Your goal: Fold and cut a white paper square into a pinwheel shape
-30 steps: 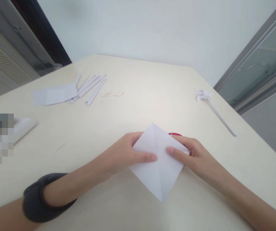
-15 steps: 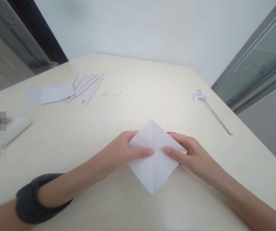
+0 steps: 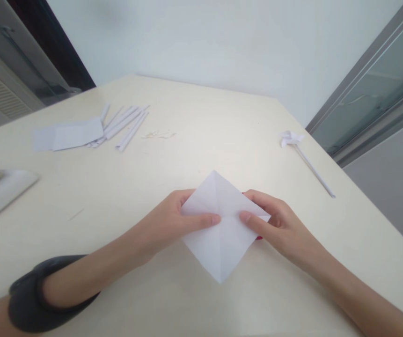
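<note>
Both forearms enter from the lower corners of the frame and converge at centre. The left hand [image 3: 173, 220] lies palm down, thumb extended rightward. The right hand [image 3: 278, 224] mirrors it, thumb pointing left, fingers curled. The thumb tips nearly meet.

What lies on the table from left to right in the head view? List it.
Flat paper sheets → rolled paper sticks → left hand → square paper → right hand → paper pinwheel.
</note>
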`<action>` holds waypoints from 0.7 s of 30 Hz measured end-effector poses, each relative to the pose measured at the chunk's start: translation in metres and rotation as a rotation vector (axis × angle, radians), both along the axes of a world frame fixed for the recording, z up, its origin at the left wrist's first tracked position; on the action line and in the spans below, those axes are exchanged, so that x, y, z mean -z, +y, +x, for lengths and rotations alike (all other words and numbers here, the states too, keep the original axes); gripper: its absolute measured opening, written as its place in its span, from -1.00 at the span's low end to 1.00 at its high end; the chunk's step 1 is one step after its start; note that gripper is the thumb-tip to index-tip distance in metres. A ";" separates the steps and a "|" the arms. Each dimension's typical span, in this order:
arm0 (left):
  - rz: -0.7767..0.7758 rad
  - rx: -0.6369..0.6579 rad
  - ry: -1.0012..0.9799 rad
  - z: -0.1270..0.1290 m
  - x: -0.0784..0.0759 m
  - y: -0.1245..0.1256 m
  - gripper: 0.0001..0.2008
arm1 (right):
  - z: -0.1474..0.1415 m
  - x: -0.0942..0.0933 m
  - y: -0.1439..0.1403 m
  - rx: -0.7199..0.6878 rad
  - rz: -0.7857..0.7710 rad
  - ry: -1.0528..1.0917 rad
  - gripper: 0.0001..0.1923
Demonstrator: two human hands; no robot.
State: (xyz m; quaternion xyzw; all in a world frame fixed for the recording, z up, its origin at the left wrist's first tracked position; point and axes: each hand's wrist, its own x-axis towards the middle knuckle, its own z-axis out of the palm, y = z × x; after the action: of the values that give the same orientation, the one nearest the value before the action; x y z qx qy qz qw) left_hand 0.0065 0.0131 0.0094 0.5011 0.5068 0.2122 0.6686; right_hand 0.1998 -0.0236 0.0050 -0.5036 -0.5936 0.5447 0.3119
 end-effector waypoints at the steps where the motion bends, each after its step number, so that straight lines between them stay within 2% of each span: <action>1: -0.005 -0.003 0.002 0.000 0.000 0.000 -0.78 | 0.001 0.001 0.000 0.014 0.010 0.009 -0.86; 6: -0.031 -0.006 -0.015 0.001 0.000 0.000 -0.75 | 0.006 -0.001 0.000 0.103 0.068 0.064 -0.86; 11: -0.004 0.018 0.015 0.000 0.001 0.002 -0.75 | 0.009 -0.002 0.005 0.170 0.141 0.028 -0.83; 15: 0.110 0.184 0.158 -0.006 0.001 0.009 -0.89 | 0.015 -0.006 0.008 0.202 0.202 -0.138 -0.81; 18: 0.139 0.308 0.281 -0.013 -0.002 0.018 -0.90 | 0.022 -0.009 0.009 0.076 0.246 -0.419 -0.87; 20: 0.146 0.296 0.323 -0.018 -0.006 0.024 -0.87 | 0.026 -0.007 0.008 -0.039 0.261 -0.586 -0.96; 21: 0.155 0.275 0.333 -0.021 -0.009 0.027 -0.85 | 0.027 -0.005 0.007 -0.082 0.263 -0.642 -0.92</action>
State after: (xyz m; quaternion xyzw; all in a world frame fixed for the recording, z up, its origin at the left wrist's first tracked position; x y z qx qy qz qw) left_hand -0.0145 0.0401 0.0180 0.6434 0.5194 0.0718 0.5578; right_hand 0.2264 -0.0169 0.0099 -0.5804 -0.7464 0.2896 0.1492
